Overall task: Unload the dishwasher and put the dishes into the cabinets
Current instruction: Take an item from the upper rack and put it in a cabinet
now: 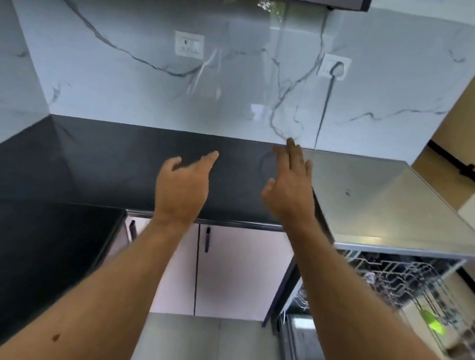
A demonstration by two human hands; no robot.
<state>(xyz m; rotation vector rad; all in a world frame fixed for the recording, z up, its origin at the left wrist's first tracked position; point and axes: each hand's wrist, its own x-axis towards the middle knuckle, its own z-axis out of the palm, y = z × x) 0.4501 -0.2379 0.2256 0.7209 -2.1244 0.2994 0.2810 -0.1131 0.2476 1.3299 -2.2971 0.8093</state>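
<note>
Marble wall (123,64) backs the black table (107,157). Left hand (182,184) and right hand (290,186) hover above it, fingers spread, holding nothing. Dishwasher (401,288) stands open right of the fingers, rack (420,285) pulled out lengthwise toward the viewer.

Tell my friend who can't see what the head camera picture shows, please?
Two empty hands, left hand and right hand, reach out open over a black countertop. Low on the right, a dishwasher rack is pulled out. Behind is a marble wall.
</note>
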